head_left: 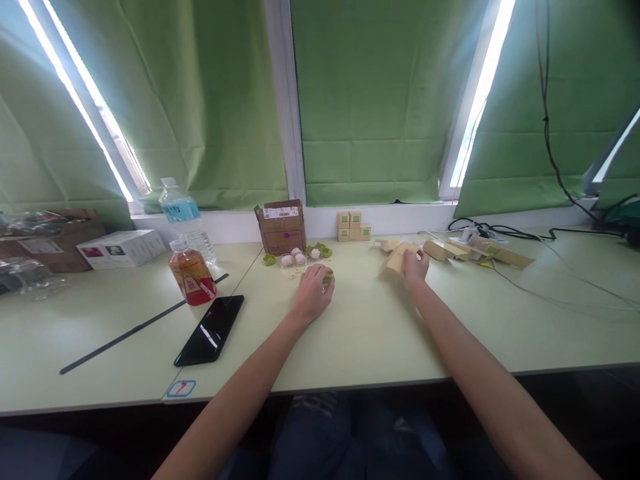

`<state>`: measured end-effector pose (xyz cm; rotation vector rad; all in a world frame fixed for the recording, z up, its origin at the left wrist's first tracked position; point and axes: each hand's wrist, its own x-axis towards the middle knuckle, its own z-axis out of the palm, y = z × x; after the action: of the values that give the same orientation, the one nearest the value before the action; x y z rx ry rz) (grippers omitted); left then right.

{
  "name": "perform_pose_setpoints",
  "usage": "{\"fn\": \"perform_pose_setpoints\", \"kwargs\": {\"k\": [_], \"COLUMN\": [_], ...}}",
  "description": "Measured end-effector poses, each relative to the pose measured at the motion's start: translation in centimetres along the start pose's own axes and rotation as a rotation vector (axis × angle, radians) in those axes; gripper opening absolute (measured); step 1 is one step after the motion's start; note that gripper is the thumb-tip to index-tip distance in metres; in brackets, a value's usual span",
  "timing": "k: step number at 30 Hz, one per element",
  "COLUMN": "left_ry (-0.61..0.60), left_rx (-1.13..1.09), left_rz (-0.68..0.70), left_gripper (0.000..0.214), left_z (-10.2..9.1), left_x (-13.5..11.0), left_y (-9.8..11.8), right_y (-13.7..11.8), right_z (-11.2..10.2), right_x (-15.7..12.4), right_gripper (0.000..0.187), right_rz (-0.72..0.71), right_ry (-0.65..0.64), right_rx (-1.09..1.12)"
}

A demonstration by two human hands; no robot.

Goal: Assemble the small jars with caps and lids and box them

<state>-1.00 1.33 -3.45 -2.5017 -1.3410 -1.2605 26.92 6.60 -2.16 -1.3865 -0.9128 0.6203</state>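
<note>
My left hand (311, 293) is curled around a small green piece (328, 277), most of it covered by the fingers. It rests low over the table in front of a clear tray holding pale pink, rounded pieces (294, 259). Green pieces (320, 250) lie beside that tray. Farther right, my right hand (416, 265) pinches a tan sheet of folded-flat carton card (397, 259), slightly blurred. Behind, against the wall, small tan boxes with green labels (350, 227) stand stacked in two rows.
More flat tan cartons (460, 250) lie right, near black cables (500, 229) and a thin pale cord. A brown cardboard box (283, 228) stands behind the tray. At left are a red drink bottle (194, 275), a water bottle (183, 217), a phone (211, 331) and a white box (123, 249).
</note>
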Motion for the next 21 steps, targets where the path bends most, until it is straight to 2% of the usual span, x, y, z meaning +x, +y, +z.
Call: {"fn": "perform_pose_setpoints", "kwargs": {"k": [3,5,7,8,13,16,21], "left_ry": [0.012,0.036,0.095,0.124,0.151,0.052,-0.287], "left_rx": [-0.088,-0.152,-0.221,-0.264,-0.529,-0.736,-1.125], "left_rz": [0.085,0.097,0.05,0.019,-0.19,-0.343,-0.49], "left_gripper": [0.016,0.022,0.033,0.038,0.057,0.066,0.057], "left_z": [-0.3,-0.2,0.0,0.1,0.8,0.7,0.0], "left_x": [-0.1,-0.3,-0.4,-0.4,-0.3,0.0,1.8], "left_y": [1.6,2.7,3.5,3.7,3.1,2.8,4.0], "right_y": [-0.8,-1.5,-1.9,-2.1,-2.3,-2.5,-2.6], "right_z": [1.2,2.9,4.5,5.1,5.9,5.5,5.5], "right_x": [-1.2,-3.0,-5.1,-6.2,-9.2,-9.4,-8.6], "right_gripper": [0.036,0.035,0.037,0.037,0.04,0.043,0.044], "right_rz": [0.028,0.04,0.111,0.142,0.33,0.313,0.285], "right_ry": [-0.053,-0.201,-0.486,-0.569,-0.668,-0.705,-0.774], "right_rx": [0.187,0.303,0.592,0.665,0.677,0.648,0.618]}}
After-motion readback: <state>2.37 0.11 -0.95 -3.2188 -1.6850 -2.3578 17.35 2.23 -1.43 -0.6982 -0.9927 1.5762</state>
